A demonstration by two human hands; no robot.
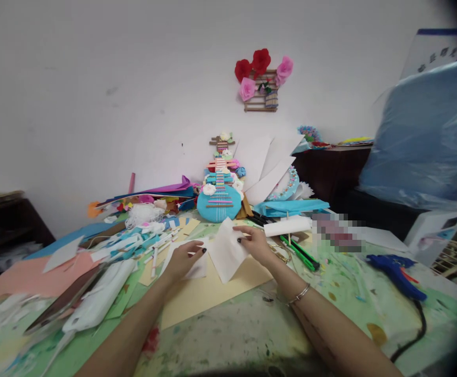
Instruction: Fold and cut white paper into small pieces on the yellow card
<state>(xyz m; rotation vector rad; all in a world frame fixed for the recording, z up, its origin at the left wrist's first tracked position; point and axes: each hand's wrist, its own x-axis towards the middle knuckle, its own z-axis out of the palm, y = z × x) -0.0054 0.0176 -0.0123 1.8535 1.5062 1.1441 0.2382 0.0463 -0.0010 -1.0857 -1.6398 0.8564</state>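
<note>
White sheet (227,256) is gripped at its two o'clock by the right hand (255,246). Left hand (184,259), fingers parted, occupies nine o'clock.

Paper (227,256) is over the card sheet (197,301), between power strip (100,293), left, and glue gun (393,275), right.

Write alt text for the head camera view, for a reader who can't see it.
A person's right hand holds up a thin white sheet over tan paper on a cluttered craft table, the left hand beside it. Behind stands a blue, flower-trimmed, lute-shaped craft; a blue glue gun lies at right.
</note>
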